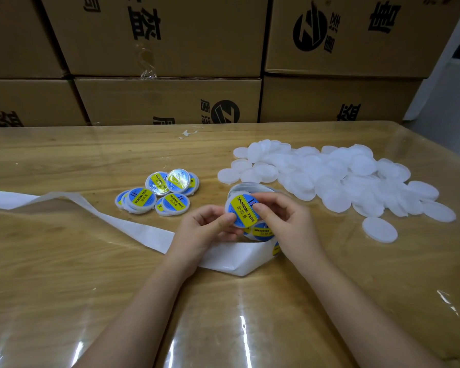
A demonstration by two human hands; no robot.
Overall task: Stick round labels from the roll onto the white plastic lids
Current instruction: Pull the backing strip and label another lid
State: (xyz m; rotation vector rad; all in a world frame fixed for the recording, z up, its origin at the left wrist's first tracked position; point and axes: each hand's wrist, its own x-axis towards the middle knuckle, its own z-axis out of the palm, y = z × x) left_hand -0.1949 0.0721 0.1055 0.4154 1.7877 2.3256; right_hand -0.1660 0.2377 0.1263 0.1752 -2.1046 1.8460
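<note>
One white lid, labelled "SOLDERING PASTE", is pinched by left hand and right hand just over the label roll on the bench. Some seven labelled lids are heaped to its left; unlabelled lids, too many to count, are piled to its right.

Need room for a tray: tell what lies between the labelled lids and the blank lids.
Head view: bare table next to the labelled lids, then the label roll beside the blank lids.
</note>
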